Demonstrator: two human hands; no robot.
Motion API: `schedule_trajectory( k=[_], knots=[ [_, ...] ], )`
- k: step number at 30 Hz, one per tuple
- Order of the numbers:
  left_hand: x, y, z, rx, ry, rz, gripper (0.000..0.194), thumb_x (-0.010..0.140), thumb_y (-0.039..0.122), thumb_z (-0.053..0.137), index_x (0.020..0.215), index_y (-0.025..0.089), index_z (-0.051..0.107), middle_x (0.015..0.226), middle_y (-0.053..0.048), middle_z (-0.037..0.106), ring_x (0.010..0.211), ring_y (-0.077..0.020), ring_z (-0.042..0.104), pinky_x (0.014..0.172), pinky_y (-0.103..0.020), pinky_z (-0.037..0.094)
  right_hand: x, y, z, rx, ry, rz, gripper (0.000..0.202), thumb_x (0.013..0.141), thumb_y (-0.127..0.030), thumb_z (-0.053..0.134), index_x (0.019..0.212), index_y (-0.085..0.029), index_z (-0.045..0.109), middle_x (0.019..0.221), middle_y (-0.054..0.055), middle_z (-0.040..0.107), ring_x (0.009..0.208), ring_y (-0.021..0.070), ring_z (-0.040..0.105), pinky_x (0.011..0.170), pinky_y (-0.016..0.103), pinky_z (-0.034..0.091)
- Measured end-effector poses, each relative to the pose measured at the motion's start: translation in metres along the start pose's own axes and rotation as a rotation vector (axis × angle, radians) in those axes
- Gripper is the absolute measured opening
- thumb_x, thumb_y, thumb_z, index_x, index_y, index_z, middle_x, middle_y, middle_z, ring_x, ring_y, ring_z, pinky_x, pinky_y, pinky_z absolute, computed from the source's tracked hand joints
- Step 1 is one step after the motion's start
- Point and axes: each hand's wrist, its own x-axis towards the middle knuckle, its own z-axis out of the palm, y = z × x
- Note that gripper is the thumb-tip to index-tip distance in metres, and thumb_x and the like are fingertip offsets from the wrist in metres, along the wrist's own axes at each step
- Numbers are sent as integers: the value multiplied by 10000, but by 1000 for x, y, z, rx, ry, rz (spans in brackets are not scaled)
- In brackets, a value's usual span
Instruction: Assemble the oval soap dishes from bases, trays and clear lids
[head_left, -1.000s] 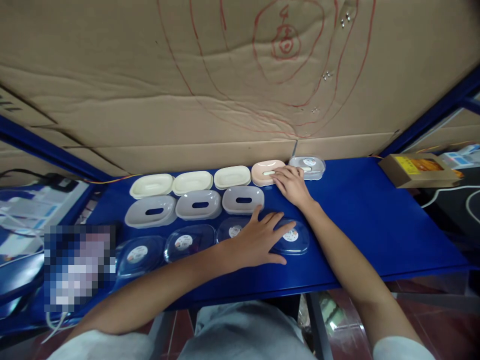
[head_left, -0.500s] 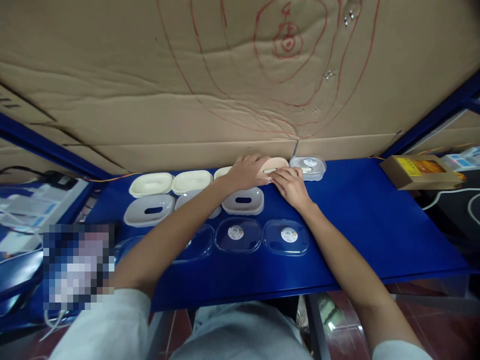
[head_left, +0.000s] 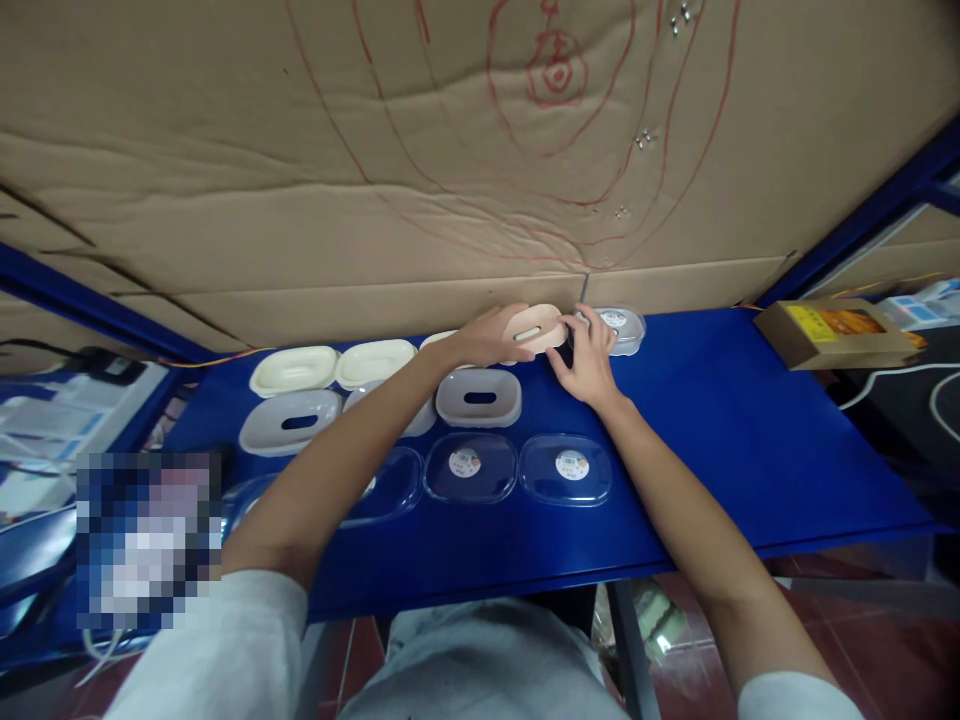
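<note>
A peach oval tray with a long slot (head_left: 534,334) is held up, tilted, at the back of the blue table. My left hand (head_left: 491,335) grips its left end, the thumb along the lower edge. At its right end, my right hand (head_left: 589,350) has thumb and fingers around the tip. Just right of that hand, partly hidden by it, stands a clear lidded box with a round label (head_left: 626,330). Cream oval dishes (head_left: 294,371) line the back, one partly behind my left arm. In front are pale grey slotted trays (head_left: 478,398).
Clear lids with round labels (head_left: 566,468) lie along the front of the blue table (head_left: 720,450). Cardboard (head_left: 420,230) walls off the back. A brown carton (head_left: 817,335) sits at right. Devices and cables (head_left: 82,400) crowd the left, beside a pixelated patch.
The peach tray has been lifted and tilted, showing more of its slot. My right hand's fingers have spread and moved to its right tip. The camera view has shifted slightly.
</note>
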Motion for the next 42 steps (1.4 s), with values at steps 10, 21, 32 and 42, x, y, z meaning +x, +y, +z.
schedule_trajectory(
  k=[10, 21, 32, 42],
  knots=[
    [0, 3, 5, 27, 30, -8, 1013, 874, 678, 733, 1702, 217, 378, 1707, -157, 510, 1518, -379, 541, 1186, -462, 486, -2, -9, 11, -26, -17, 60, 605, 851, -264, 611, 1444, -239, 495, 1644, 214, 450, 1624, 438, 308, 1293, 758, 102],
    [-19, 42, -1, 162, 77, -16, 981, 922, 605, 761, 1715, 241, 312, 1727, -183, 471, 1566, -416, 460, 1250, -568, 369, 4, 3, -12, -11, 232, 168, 582, 843, -162, 476, 1418, -229, 544, 1524, 202, 527, 1505, 421, 456, 1230, 702, 274],
    [-56, 90, 39, 254, -56, 205, 859, 906, 531, 820, 1658, 333, 456, 1631, -118, 593, 1510, -392, 536, 1311, -601, 265, 7, 72, -20, -59, 455, 433, 376, 972, -228, 382, 1182, -244, 692, 1368, 180, 652, 1331, 391, 599, 1098, 640, 421],
    [-48, 84, 54, 290, -80, 200, 910, 918, 573, 808, 1683, 293, 403, 1663, -179, 549, 1553, -409, 479, 1308, -669, 193, 8, 82, -5, 50, 312, 396, 377, 1056, -434, 481, 1253, -237, 735, 1503, 192, 620, 1400, 370, 583, 1175, 628, 417]
  ],
)
